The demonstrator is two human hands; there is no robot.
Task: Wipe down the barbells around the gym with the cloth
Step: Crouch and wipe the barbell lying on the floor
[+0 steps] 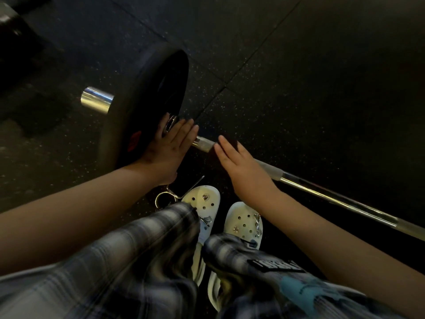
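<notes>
Trouser patch (276, 265) lettering blurred; nothing legible.

trousers (138, 261): grey-black plaid, blue print | clogs (202, 199): white, holed, silver charms

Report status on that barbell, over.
Left hand flat against the plate. Right hand flat over the bar. No cloth in view. Spring collar lying by left shoe.

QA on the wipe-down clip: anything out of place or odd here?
Two things. A spring collar lies loose on the floor by the left shoe, off the barbell. And no cloth shows: the left hand lies flat on the plate, the right hand flat over the barbell, both empty.
</notes>
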